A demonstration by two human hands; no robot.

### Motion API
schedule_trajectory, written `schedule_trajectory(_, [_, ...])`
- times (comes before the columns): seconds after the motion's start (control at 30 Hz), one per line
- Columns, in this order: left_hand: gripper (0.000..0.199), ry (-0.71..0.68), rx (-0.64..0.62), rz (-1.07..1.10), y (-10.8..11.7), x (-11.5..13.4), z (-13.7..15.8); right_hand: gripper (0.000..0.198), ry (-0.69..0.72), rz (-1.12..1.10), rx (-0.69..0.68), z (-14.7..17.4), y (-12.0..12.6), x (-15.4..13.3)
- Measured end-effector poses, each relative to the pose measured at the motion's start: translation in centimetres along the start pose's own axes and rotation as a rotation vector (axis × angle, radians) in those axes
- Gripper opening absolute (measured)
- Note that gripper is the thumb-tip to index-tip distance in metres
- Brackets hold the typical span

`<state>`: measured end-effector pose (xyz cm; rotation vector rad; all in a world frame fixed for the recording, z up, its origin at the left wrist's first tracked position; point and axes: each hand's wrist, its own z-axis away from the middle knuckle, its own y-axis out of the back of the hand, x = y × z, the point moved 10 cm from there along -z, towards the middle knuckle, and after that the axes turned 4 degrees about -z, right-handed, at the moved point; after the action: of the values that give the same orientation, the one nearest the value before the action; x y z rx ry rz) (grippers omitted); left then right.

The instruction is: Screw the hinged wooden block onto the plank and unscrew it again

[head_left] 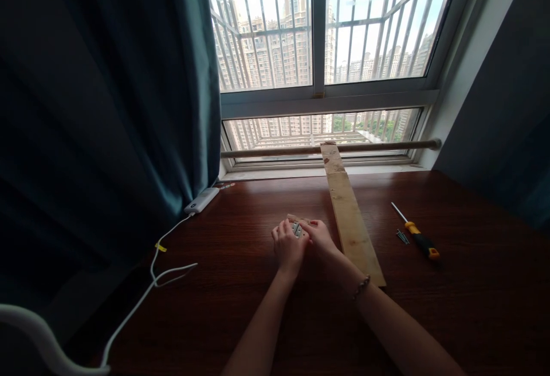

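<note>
My left hand [287,245] curls over a small silver metal hinge [297,229] with screw holes, its fingers resting on the hinge's left side. From the right, my right hand [321,239] closes in, thumb and fingers pressed at the hinge's other side. A small piece of wood [306,219] shows behind and beneath the hinge, mostly covered by my hands. Close to my right hand lies a long plank [354,221], its far end near the window sill. Both hands are low over the dark wooden table [240,307].
A screwdriver [416,232] with a yellow and black handle lies at the right, beside several screws [403,237]. At the left, a white power bank [201,200] sits by the curtain [189,106], with a white cable [152,275] trailing from it. A window rail [387,146] runs behind.
</note>
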<state>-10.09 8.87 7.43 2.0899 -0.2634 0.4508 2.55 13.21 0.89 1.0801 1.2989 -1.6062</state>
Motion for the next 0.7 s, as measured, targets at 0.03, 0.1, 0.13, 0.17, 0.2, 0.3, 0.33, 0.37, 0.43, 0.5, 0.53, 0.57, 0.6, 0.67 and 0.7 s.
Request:
schedule_trajectory(0.03, [0.052, 0.003, 0.009, 0.026, 0.0, -0.1, -0.1, 0.034, -0.038, -0.024, 0.007, -0.4, -0.4, 0.5])
schedule_trajectory(0.1, [0.049, 0.010, 0.032, 0.104, 0.0, -0.3, -0.2, 0.040, -0.082, -0.056, 0.026, -1.1, -0.9, 0.9])
schedule_trajectory(0.13, [0.050, 0.011, 0.045, 0.160, 0.0, -0.4, -0.3, 0.041, -0.093, -0.068, 0.027, -1.4, -1.1, 0.7])
schedule_trajectory(0.17, [0.055, 0.015, 0.063, 0.228, 0.1, -0.6, -0.4, 0.042, -0.098, -0.078, 0.023, -1.6, -1.2, 0.4])
schedule_trajectory(0.2, [0.061, 0.030, 0.082, 0.315, 0.1, -0.8, -0.6, 0.042, -0.099, -0.088, 0.016, -1.9, -1.3, 0.1])
schedule_trajectory(0.3, [0.067, 0.218, 0.067, 0.719, -1.2, -2.3, -1.0, 0.040, -0.101, -0.131, -0.014, -2.9, -1.1, -1.2])
schedule_trajectory(0.33, [0.061, 0.322, 0.013, 0.894, -2.4, -2.8, -1.2, 0.039, -0.093, -0.147, -0.028, -3.3, -1.0, -1.8])
schedule_trajectory(0.37, [0.052, 0.433, -0.059, 1.076, -3.8, -2.8, -1.3, 0.039, -0.077, -0.159, -0.037, -3.8, -0.8, -2.4])
schedule_trajectory(0.43, [0.032, 0.641, -0.191, 1.401, -6.4, -2.1, -1.8, 0.040, -0.029, -0.172, -0.039, -4.8, -0.1, -3.8])
schedule_trajectory(0.5, [0.018, 0.817, -0.273, 1.612, -8.0, -0.6, -2.4, 0.039, 0.012, -0.175, -0.023, -5.9, 0.8, -4.9])
schedule_trajectory(0.53, [0.014, 0.890, -0.322, 1.673, -8.7, 0.3, -2.8, 0.037, 0.027, -0.169, -0.017, -6.4, 1.2, -5.3])
schedule_trajectory(0.57, [0.011, 0.946, -0.388, 1.713, -9.4, 1.5, -3.1, 0.035, 0.042, -0.153, -0.018, -7.0, 1.5, -5.6])
schedule_trajectory(0.6, [0.010, 0.978, -0.461, 1.743, -9.9, 2.8, -3.4, 0.033, 0.060, -0.129, -0.023, -7.6, 1.8, -5.9])
schedule_trajectory(0.67, [0.007, 1.011, -0.543, 1.776, -10.7, 5.2, -4.0, 0.029, 0.105, -0.070, -0.035, -8.6, 2.5, -6.6])
schedule_trajectory(0.7, [0.007, 1.023, -0.542, 1.786, -11.0, 6.0, -4.2, 0.027, 0.128, -0.039, -0.045, -9.1, 2.9, -6.9])
